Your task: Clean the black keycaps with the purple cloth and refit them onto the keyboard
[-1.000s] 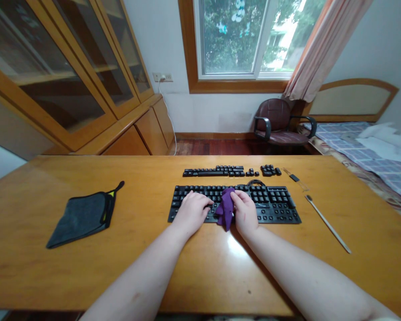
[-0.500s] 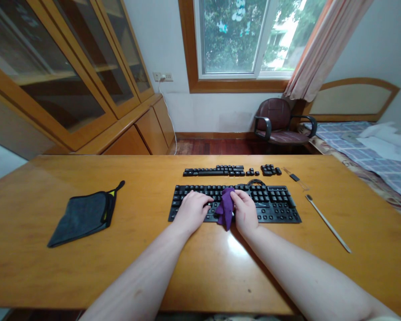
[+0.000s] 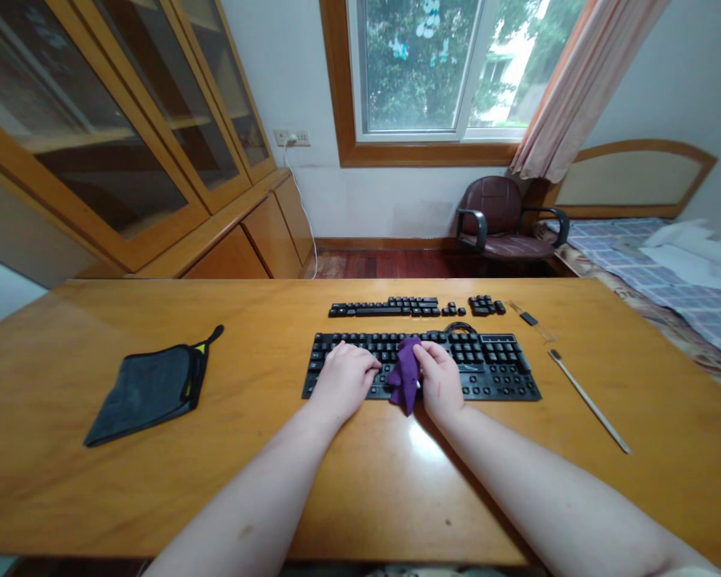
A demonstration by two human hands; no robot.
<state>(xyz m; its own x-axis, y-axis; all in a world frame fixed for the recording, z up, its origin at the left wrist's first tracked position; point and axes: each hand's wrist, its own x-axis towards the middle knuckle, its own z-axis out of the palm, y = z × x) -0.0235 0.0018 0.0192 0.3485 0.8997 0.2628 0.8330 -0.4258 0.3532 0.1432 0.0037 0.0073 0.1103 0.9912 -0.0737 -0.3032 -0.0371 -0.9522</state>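
Fingers [image 3: 426, 351] of right hand [image 3: 445, 385]: pinched on purple cloth [image 3: 404, 375], center frame, over lower edge of keyboard [image 3: 498, 373].
Left hand [image 3: 347, 375]: palm down over keyboard's left half, fingers bent; can't tell if gripping. Keys beneath hidden.
White bit [image 3: 419, 385]: by cloth, too small to identify.
Forearms [image 3: 264, 489]: reach up-frame, cut off below.
Cabinet [image 3: 189, 220]: upper left, cut off; shelves behind glass, contents unclear.

right grip [image 3: 443, 381] — a close pinch

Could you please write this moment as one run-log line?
left hand: on keyboard; right hand: holding purple cloth at keyboard; loose keycaps: behind keyboard; brush: on table, right
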